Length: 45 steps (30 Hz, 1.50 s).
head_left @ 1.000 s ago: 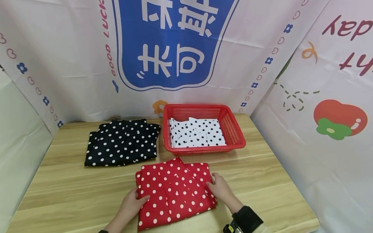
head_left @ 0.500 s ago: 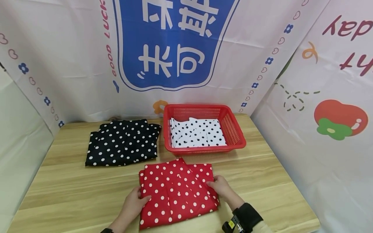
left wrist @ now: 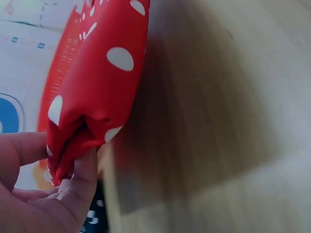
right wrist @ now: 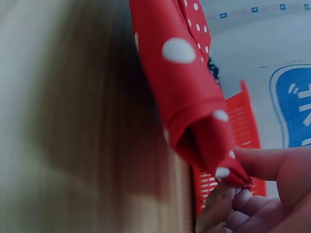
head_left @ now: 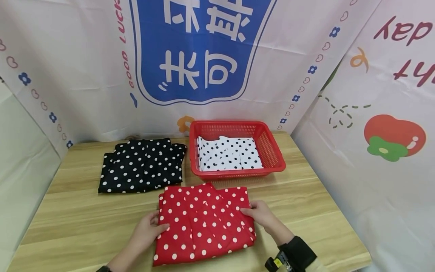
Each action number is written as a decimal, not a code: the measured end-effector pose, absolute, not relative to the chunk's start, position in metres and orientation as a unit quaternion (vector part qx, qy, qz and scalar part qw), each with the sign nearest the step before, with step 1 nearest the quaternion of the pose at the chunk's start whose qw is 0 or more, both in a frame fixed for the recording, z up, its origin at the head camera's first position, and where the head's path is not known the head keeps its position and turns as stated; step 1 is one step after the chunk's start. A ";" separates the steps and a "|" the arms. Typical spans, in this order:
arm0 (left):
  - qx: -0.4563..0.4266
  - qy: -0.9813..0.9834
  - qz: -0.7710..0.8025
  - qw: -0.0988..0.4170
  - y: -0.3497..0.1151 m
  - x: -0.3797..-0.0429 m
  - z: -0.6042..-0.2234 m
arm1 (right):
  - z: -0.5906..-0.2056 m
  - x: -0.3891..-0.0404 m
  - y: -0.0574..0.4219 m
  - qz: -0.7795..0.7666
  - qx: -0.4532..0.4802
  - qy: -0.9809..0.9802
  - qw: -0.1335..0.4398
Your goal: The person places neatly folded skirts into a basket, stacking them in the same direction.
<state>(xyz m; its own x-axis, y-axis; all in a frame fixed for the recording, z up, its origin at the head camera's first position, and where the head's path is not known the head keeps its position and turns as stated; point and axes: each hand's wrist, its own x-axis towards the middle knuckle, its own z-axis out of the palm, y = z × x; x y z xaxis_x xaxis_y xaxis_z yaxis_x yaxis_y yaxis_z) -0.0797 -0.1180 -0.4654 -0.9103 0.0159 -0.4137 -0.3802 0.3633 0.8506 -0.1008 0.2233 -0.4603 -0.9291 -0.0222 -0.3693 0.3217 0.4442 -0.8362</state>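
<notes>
A folded red cloth with white polka dots [head_left: 204, 223] is held level in front of me by both hands. My left hand [head_left: 145, 229] pinches its left edge, thumb on top and fingers beneath. On the opposite edge, my right hand [head_left: 264, 216] pinches the cloth the same way. In the left wrist view, the cloth's folded side [left wrist: 104, 63] hangs above the table, with a shadow below it. The right wrist view also has the red cloth [right wrist: 180, 87] off the tabletop, its folded corner between thumb and fingers. Most of the cloth's underside is hidden.
Behind the cloth stands a red plastic basket [head_left: 276, 153] with a folded white cloth with black dots [head_left: 231, 155] inside. A folded black cloth with white dots [head_left: 142, 166] lies left of the basket on the wooden table [head_left: 85, 226]. Printed fabric [head_left: 102, 75] hangs behind.
Both hands have raised the red cloth off the table. Its left side has shifted slightly left along with my left hand. The basket and black cloth have stayed put.
</notes>
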 end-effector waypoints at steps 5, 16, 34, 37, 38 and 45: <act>-0.115 0.796 0.566 0.184 -0.122 -0.077 -0.448 | -0.446 -0.100 0.228 -0.521 0.085 0.832 0.169; -0.128 0.787 0.573 0.188 -0.122 -0.070 -0.431 | -0.426 -0.096 0.229 -0.522 0.074 0.832 0.172; -0.094 0.785 0.587 0.175 -0.124 -0.067 -0.386 | -0.384 -0.097 0.236 -0.529 0.048 0.830 0.173; -0.096 0.785 0.588 0.173 -0.123 -0.067 -0.383 | -0.377 -0.097 0.238 -0.535 0.046 0.826 0.171; -0.093 0.784 0.590 0.172 -0.123 -0.067 -0.382 | -0.375 -0.097 0.238 -0.537 0.043 0.825 0.170; -0.085 0.774 0.605 0.165 -0.124 -0.070 -0.372 | -0.362 -0.100 0.243 -0.550 0.031 0.818 0.167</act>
